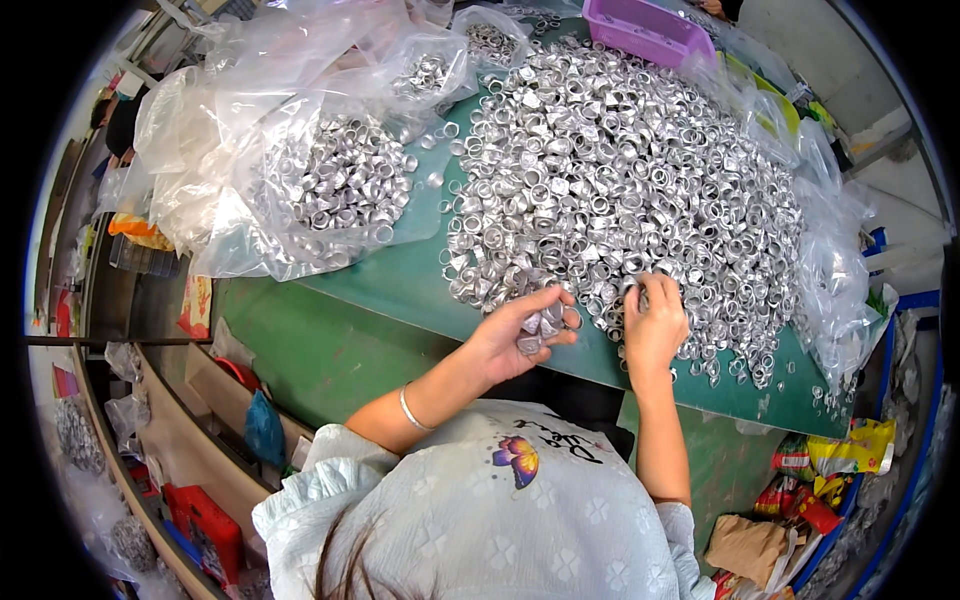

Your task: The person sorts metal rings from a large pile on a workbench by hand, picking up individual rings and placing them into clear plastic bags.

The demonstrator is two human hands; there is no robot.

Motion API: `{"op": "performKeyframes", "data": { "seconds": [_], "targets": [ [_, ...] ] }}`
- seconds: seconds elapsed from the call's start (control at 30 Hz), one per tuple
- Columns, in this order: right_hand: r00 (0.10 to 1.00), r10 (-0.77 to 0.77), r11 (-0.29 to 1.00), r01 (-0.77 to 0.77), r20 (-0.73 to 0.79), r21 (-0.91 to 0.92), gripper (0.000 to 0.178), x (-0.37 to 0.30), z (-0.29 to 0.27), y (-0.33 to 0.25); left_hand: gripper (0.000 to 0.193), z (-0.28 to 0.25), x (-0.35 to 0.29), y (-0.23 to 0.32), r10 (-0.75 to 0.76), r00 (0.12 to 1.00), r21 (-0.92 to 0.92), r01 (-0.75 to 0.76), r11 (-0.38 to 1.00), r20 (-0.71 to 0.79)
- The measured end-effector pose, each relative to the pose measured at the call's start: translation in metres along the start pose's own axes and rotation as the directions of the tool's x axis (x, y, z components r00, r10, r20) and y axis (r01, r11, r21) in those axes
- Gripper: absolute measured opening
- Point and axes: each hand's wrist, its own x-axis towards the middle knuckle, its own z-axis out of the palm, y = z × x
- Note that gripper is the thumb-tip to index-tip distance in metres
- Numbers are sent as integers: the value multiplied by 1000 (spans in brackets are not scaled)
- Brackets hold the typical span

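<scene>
A broad heap of silver metal rings [620,170] covers much of the green table [390,290]. My left hand [515,335], palm up with fingers curled, cups several silver rings [540,328] at the heap's near edge. To its right, my right hand [655,315] reaches down into the front of the heap, thumb and fingers pinched together at the rings. Its fingertips partly cover whatever lies between them, so I cannot make out a single piece there.
A clear plastic bag [250,150] spills more rings [355,175] at the left. Behind the heap stands a purple basket [650,35]. Crumpled clear plastic [835,270] hangs along the right edge. Colourful packets [850,450] and a brown paper bag [750,548] lie at lower right.
</scene>
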Motion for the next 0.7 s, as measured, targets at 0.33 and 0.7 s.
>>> {"op": "performKeyframes", "data": {
  "seconds": [0.33, 0.7],
  "targets": [
    [928, -352, 851, 260, 127, 457, 26, -15, -25, -63, 25, 32, 2, -22, -7, 1000, -203, 1, 979, -27],
    [850, -520, 843, 493, 85, 216, 55, 35, -1, -121, 26, 39, -10, 29, 362, 932, -335, -342, 878, -3]
  ]
}}
